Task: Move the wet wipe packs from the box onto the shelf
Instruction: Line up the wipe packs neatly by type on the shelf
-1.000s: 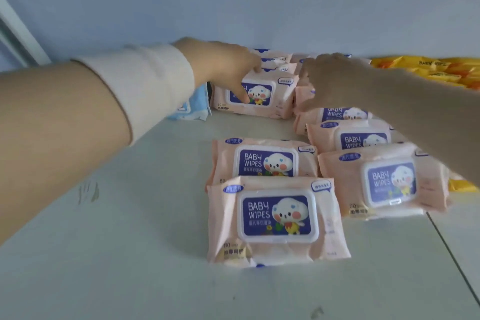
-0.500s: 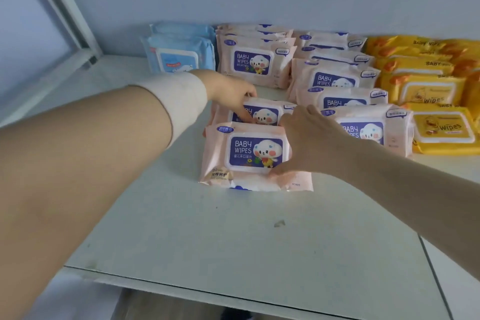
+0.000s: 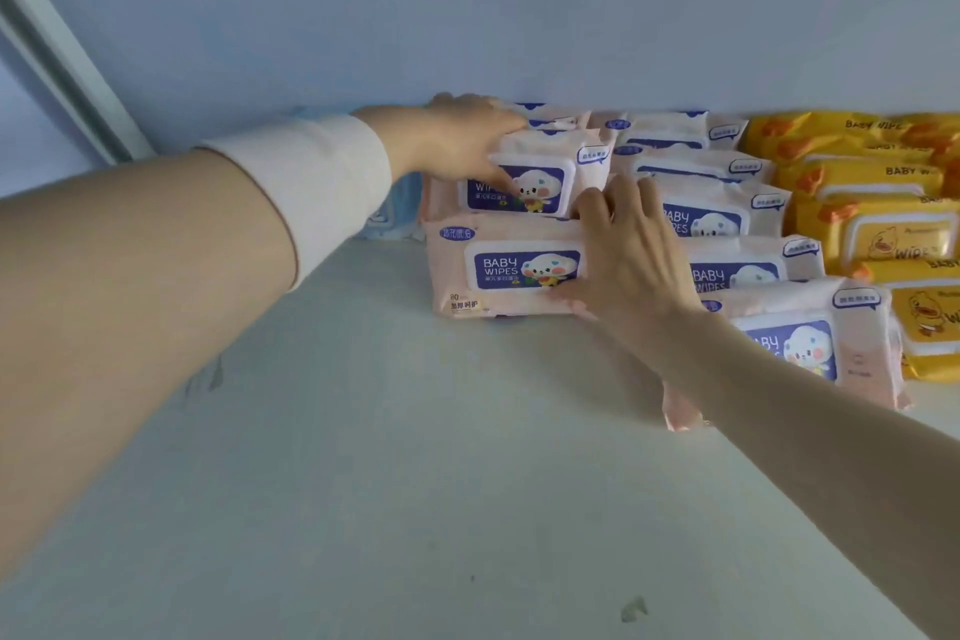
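Pink "BABY WIPES" packs lie in two rows on the white shelf (image 3: pixel 363 431), up against the back wall. My left hand (image 3: pixel 457 140) reaches over a tilted pink pack (image 3: pixel 545 185) in the left row, thumb on its label and fingers curled over its top edge. In front of it lies another pink pack (image 3: pixel 498 270). My right hand (image 3: pixel 628 255) presses on this pack's right end with straight, spread fingers, its fingertips touching the tilted pack. The box is out of view.
Yellow wipe packs (image 3: pixel 883 234) fill the shelf's right end beside the pink rows. Blue packs (image 3: pixel 384 218) peek out behind my left sleeve. A slanted shelf post (image 3: pixel 62 68) stands at the far left. A pink pack (image 3: pixel 810 343) sits under my right forearm.
The left-row packs have slid back toward the wall. My left hand moved onto the rear pack, now tilted up. My right hand stayed at the front pack's right end.
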A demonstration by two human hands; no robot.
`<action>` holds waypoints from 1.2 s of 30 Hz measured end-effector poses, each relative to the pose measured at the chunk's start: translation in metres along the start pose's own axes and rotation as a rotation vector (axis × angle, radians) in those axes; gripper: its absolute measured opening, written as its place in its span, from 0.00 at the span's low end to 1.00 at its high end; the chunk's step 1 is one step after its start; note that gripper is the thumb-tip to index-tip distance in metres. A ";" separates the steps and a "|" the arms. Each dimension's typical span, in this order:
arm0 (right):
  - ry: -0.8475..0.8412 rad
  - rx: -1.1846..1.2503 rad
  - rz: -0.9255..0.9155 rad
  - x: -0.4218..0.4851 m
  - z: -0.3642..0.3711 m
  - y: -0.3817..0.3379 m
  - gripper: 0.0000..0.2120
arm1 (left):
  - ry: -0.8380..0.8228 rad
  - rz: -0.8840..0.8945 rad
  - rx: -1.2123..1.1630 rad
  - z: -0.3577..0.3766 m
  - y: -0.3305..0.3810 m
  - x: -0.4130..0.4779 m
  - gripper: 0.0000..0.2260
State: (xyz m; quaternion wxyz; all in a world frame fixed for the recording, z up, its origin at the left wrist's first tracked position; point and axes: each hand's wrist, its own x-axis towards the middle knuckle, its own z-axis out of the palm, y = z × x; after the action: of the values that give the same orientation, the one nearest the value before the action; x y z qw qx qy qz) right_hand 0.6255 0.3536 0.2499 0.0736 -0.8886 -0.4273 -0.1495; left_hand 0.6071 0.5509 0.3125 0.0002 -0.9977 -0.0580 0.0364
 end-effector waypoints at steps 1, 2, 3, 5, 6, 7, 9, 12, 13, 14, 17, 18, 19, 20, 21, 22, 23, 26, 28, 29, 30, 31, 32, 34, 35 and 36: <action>0.004 0.014 0.039 0.011 0.007 0.002 0.33 | 0.010 0.003 0.006 0.000 -0.004 0.006 0.27; 0.010 0.023 0.074 0.020 0.013 0.002 0.36 | 0.008 0.008 -0.015 0.001 -0.007 0.011 0.25; 0.020 0.025 0.098 0.028 0.018 0.003 0.38 | 0.007 0.011 -0.060 0.003 -0.011 0.014 0.23; 0.042 0.023 0.127 0.037 0.026 0.002 0.40 | 0.034 0.019 -0.170 0.006 -0.017 0.013 0.24; 0.050 0.030 0.141 0.038 0.028 0.001 0.41 | 0.070 0.033 -0.190 0.008 -0.019 0.009 0.29; 0.058 0.045 0.159 0.038 0.028 0.001 0.42 | 0.104 0.053 -0.160 0.012 -0.020 0.001 0.35; 0.069 0.111 0.232 0.033 0.027 0.004 0.45 | 0.131 0.100 -0.018 0.023 -0.019 -0.015 0.48; 0.018 0.179 0.365 0.020 0.024 0.011 0.49 | 0.150 0.120 0.111 0.043 -0.017 -0.029 0.54; -0.030 0.161 0.398 0.018 0.024 0.012 0.49 | 0.164 0.109 0.118 0.046 -0.017 -0.029 0.53; -0.079 0.134 0.423 0.018 0.023 0.012 0.50 | 0.179 0.100 0.120 0.047 -0.016 -0.028 0.52; -0.153 0.100 0.467 0.025 0.026 0.009 0.51 | 0.231 0.101 0.122 0.047 -0.015 -0.029 0.49; -0.148 0.101 0.477 0.026 0.027 0.009 0.50 | 0.252 0.106 0.125 0.049 -0.014 -0.030 0.47; -0.127 0.105 0.481 0.028 0.028 0.008 0.49 | 0.276 0.110 0.127 0.050 -0.014 -0.030 0.46; -0.099 0.117 0.483 0.029 0.030 0.007 0.48 | 0.298 0.111 0.131 0.050 -0.014 -0.031 0.44; -0.068 0.132 0.484 0.030 0.033 0.006 0.46 | 0.317 0.114 0.139 0.050 -0.015 -0.032 0.42; -0.041 0.148 0.482 0.031 0.035 0.004 0.45 | 0.331 0.116 0.153 0.051 -0.016 -0.032 0.41; -0.020 0.160 0.476 0.033 0.038 0.003 0.45 | 0.340 0.113 0.168 0.052 -0.018 -0.031 0.40; -0.016 0.168 0.470 0.040 0.044 -0.001 0.45 | 0.330 0.081 0.171 0.057 -0.021 -0.028 0.43; -0.040 0.164 0.479 0.044 0.043 -0.001 0.46 | 0.313 0.070 0.150 0.060 -0.020 -0.028 0.45; -0.055 0.173 0.476 0.044 0.041 -0.001 0.47 | 0.299 0.069 0.128 0.061 -0.019 -0.029 0.46; -0.073 0.189 0.465 0.044 0.038 0.000 0.46 | 0.281 0.067 0.097 0.060 -0.019 -0.030 0.46; -0.092 0.211 0.448 0.044 0.035 0.001 0.46 | 0.264 0.061 0.058 0.057 -0.020 -0.031 0.45; -0.116 0.239 0.432 0.043 0.032 0.002 0.46 | 0.247 0.051 0.021 0.054 -0.022 -0.032 0.45; -0.151 0.294 0.421 0.042 0.028 0.006 0.44 | 0.220 0.035 -0.026 0.049 -0.027 -0.034 0.43; -0.161 0.310 0.427 0.041 0.026 0.006 0.43 | 0.212 0.030 -0.043 0.048 -0.028 -0.035 0.42; -0.166 0.310 0.440 0.040 0.025 0.007 0.41 | 0.208 0.025 -0.059 0.047 -0.029 -0.035 0.41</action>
State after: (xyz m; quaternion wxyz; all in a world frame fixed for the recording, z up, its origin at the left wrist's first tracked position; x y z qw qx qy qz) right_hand 0.6596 0.3857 0.2393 0.2041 -0.9473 -0.2466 0.0105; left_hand 0.5659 0.5754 0.2684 -0.0235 -0.9962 -0.0464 -0.0693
